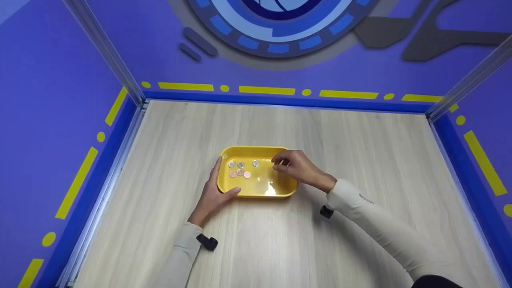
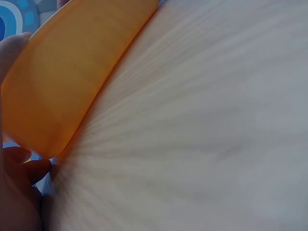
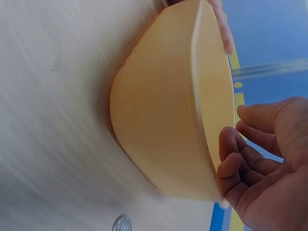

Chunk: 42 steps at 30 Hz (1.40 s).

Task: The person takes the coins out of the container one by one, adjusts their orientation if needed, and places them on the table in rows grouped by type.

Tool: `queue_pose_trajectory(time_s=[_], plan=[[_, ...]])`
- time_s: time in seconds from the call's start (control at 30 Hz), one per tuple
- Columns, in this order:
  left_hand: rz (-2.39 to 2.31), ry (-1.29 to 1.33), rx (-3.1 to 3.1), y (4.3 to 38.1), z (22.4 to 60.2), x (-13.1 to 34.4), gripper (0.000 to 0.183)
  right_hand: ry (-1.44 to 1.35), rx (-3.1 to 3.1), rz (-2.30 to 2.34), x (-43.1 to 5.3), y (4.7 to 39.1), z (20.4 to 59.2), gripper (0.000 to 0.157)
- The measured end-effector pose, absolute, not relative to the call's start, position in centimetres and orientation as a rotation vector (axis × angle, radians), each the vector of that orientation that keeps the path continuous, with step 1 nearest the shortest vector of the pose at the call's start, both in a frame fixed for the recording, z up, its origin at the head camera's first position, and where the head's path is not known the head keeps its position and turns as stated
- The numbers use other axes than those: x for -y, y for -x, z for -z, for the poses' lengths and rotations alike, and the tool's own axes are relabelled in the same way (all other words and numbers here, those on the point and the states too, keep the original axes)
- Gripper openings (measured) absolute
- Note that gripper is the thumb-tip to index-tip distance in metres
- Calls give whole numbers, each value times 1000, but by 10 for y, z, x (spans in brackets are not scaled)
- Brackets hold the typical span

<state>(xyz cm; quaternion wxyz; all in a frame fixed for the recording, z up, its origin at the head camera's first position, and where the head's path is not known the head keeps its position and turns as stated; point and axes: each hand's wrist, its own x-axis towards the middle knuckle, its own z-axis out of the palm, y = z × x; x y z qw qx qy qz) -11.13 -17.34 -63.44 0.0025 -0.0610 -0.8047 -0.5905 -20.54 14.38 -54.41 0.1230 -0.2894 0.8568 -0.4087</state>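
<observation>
A yellow plastic tray (image 1: 260,193) with rounded corners lies on the table. On its floor are three silver coins (image 1: 256,163) and three copper coins (image 1: 247,175), grouped toward the left. My left hand (image 1: 214,196) grips the tray's left end, thumb over the front rim and fingers along the outer side. My right hand (image 1: 299,165) hovers over the tray's right end with bent fingers, thumb and forefinger close together. In the right wrist view no coin shows between those fingertips. Another silver coin (image 3: 122,224) lies outside the tray on the table, partly cut off.
The light wood table (image 1: 256,240) is enclosed by blue panels (image 1: 100,72) at the back and both sides, with metal posts at the corners. A black wrist mount (image 1: 207,242) hangs at the left cuff, another (image 1: 326,211) at the right.
</observation>
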Motion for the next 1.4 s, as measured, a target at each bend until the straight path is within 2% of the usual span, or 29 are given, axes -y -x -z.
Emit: queue_pose_trajectory(time_s=[0.17, 0.43, 0.83, 1.1, 1.4], plan=[[1852, 197, 2521, 112, 634, 173, 123, 867, -2457, 1107, -129, 213, 546, 21], [1878, 175, 2490, 111, 635, 173, 121, 1004, -2449, 940, -111, 221, 555, 19], [1851, 176, 2512, 112, 636, 174, 123, 1003, -2376, 780, -92, 223, 562, 22], [1843, 201, 2499, 113, 636, 174, 123, 1023, -2370, 736, -83, 232, 559, 11], [1855, 188, 2512, 111, 638, 175, 121, 1027, -2318, 626, -71, 238, 556, 11]])
